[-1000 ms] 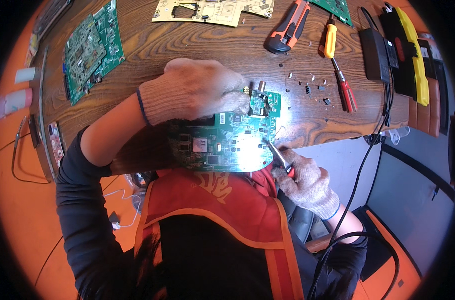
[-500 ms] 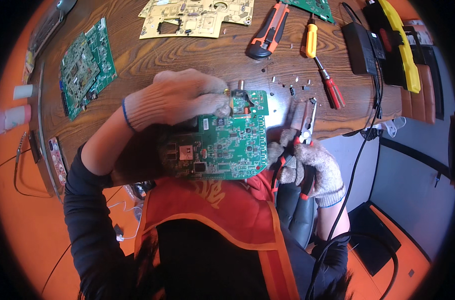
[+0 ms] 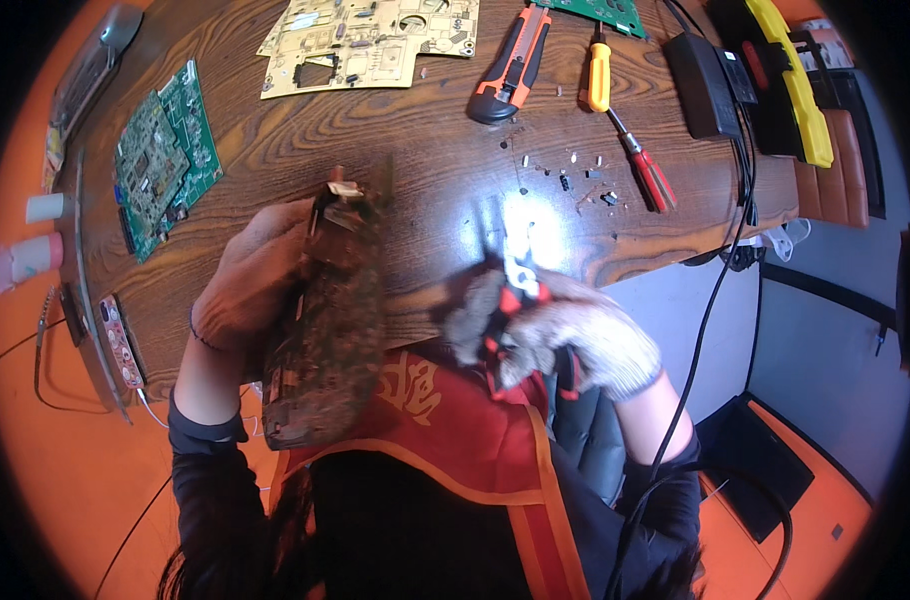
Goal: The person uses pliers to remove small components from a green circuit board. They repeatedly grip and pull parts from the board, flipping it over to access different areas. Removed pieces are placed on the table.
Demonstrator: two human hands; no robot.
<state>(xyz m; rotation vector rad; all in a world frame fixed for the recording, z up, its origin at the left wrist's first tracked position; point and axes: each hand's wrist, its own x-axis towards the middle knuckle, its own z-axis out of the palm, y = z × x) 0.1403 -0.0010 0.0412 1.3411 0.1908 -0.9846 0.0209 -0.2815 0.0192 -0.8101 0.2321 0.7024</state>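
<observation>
i see the left hand (image 3: pixel 253 272) curled round one blurred circuit board (image 3: pixel 340 330), the right hand (image 3: pixel 585 335) wrapped round one pair of pliers (image 3: pixel 513 298); two screwdrivers (image 3: pixel 599 82) lie beyond.

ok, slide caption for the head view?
Gloved left hand grips a tilted, motion-blurred circuit board; gloved right hand holds red-handled pliers.
</observation>
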